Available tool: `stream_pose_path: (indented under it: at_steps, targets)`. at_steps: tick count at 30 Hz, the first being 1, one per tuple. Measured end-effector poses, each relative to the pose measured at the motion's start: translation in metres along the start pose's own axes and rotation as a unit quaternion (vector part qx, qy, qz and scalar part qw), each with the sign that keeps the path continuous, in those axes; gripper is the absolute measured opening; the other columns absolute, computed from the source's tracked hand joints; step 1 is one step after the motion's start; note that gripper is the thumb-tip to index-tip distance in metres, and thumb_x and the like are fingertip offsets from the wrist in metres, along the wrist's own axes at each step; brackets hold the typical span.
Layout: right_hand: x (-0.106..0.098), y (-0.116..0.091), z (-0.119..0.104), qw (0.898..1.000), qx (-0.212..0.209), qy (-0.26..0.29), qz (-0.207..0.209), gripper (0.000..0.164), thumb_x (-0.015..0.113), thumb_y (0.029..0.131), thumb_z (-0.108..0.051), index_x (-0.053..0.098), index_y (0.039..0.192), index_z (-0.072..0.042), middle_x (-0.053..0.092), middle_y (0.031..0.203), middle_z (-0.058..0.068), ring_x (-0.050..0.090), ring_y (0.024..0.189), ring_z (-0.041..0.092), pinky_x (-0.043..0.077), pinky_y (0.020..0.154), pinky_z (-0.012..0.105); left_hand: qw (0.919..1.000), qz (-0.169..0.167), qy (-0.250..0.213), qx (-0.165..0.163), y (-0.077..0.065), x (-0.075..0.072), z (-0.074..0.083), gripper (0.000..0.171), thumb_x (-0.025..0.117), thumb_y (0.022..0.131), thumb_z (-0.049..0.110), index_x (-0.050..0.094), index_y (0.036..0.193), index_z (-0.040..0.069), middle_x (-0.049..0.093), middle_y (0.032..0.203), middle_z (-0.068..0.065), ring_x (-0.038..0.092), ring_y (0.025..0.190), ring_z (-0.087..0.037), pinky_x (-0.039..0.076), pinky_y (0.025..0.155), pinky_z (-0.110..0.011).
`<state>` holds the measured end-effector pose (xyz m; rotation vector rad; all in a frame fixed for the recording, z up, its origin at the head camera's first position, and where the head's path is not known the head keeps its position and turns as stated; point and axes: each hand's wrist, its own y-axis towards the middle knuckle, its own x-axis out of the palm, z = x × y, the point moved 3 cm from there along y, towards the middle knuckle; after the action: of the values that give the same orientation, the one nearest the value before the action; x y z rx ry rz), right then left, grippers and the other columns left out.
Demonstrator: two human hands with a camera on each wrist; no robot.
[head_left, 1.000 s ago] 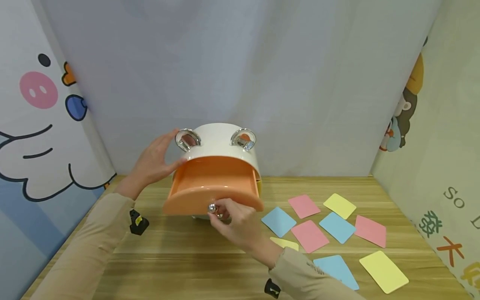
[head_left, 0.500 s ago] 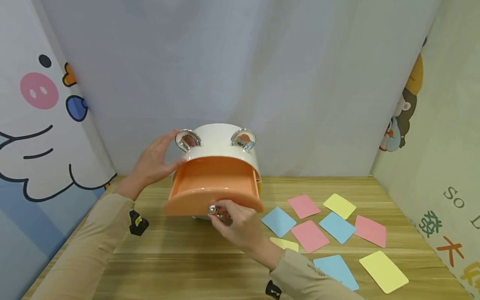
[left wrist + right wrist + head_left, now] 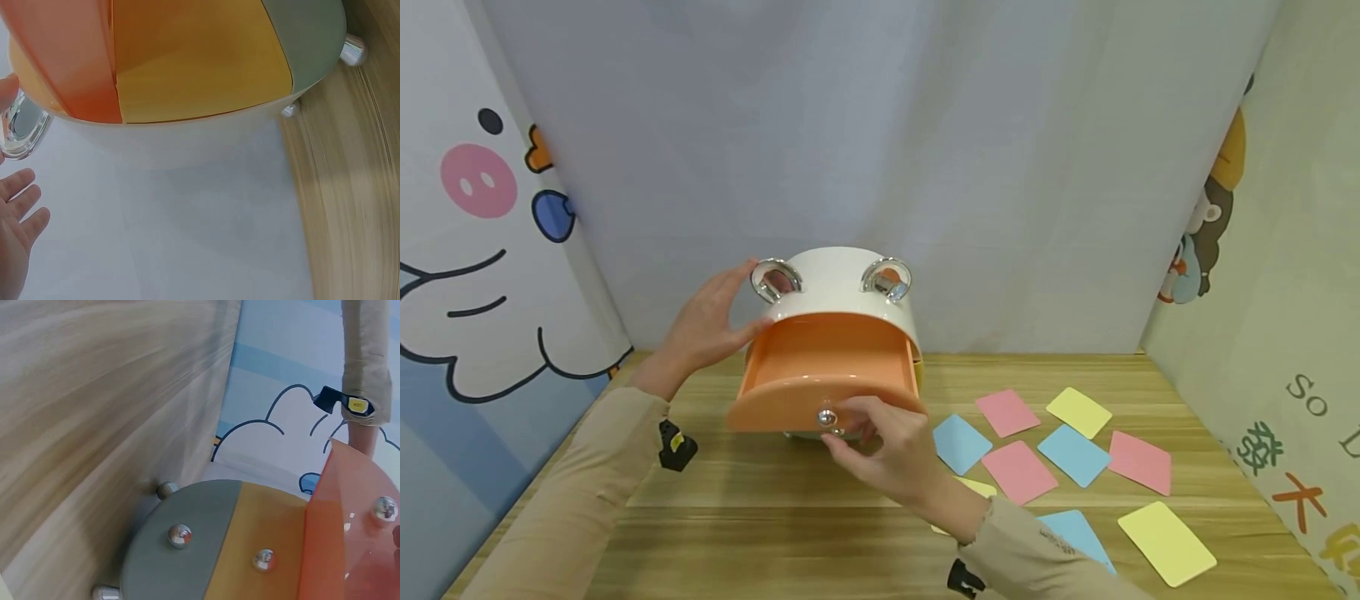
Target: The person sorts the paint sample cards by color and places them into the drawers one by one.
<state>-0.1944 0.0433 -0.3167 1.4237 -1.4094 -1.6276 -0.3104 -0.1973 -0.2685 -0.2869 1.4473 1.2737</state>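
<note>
A white drawer cabinet (image 3: 838,279) with two silver ring-shaped ears stands on the table. Its orange top drawer (image 3: 831,350) is pulled well out, and nothing shows inside. My left hand (image 3: 711,321) rests against the cabinet's left side, thumb along the upper front edge and fingers by the left ear. My right hand (image 3: 891,450) is just right of the orange drawer's silver knob (image 3: 827,417), thumb and forefinger parted and off it. In the right wrist view, the yellow drawer (image 3: 256,544) and grey-green drawer (image 3: 178,550) are closed, each with a silver knob.
Several pink, blue and yellow cards lie on the right of the wooden table, such as a pink card (image 3: 1019,472) and a yellow card (image 3: 1167,543). My right forearm covers parts of some. A pale curtain (image 3: 1000,167) hangs behind, with printed panels at both sides.
My right hand has let go of the silver knob and drawn slightly back to the right. The orange drawer and left hand look unmoved.
</note>
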Motion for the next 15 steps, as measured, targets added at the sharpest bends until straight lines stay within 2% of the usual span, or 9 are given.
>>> stream_pose_path:
  at_steps: [6, 10, 15]
  targets:
    - [-0.024, 0.004, 0.001, 1.0, -0.005, 0.003, -0.009, 0.026, 0.062, 0.083, -0.027, 0.061, 0.089, -0.002, 0.058, 0.061, 0.001, 0.052, 0.048, 0.008, 0.041, 0.048, 0.009, 1.0, -0.005, -0.003, -0.005, -0.001, 0.0, 0.0, 0.077, 0.061, 0.084, 0.039, 0.025, 0.143, 0.005, 0.034, 0.139, -0.024, 0.032, 0.124, -0.043, 0.028, 0.099, -0.058]
    - [-0.046, 0.0, 0.011, 1.0, -0.005, -0.01, -0.019, 0.031, 0.06, 0.084, -0.032, 0.062, 0.089, -0.001, 0.059, 0.061, 0.001, 0.049, 0.048, 0.007, 0.037, 0.044, 0.01, 1.0, -0.004, -0.004, -0.007, -0.001, 0.001, -0.001, 0.077, 0.061, 0.084, 0.04, 0.024, 0.143, 0.005, 0.033, 0.14, -0.024, 0.032, 0.125, -0.043, 0.028, 0.098, -0.059]
    - [-0.077, -0.014, 0.034, 0.999, 0.03, -0.002, -0.039, 0.033, 0.063, 0.082, -0.033, 0.062, 0.091, -0.001, 0.06, 0.067, 0.003, 0.052, 0.053, 0.01, 0.042, 0.044, 0.015, 1.0, -0.004, -0.005, -0.006, -0.001, 0.001, -0.001, 0.078, 0.061, 0.084, 0.04, 0.023, 0.144, 0.006, 0.033, 0.14, -0.023, 0.032, 0.125, -0.043, 0.028, 0.099, -0.058]
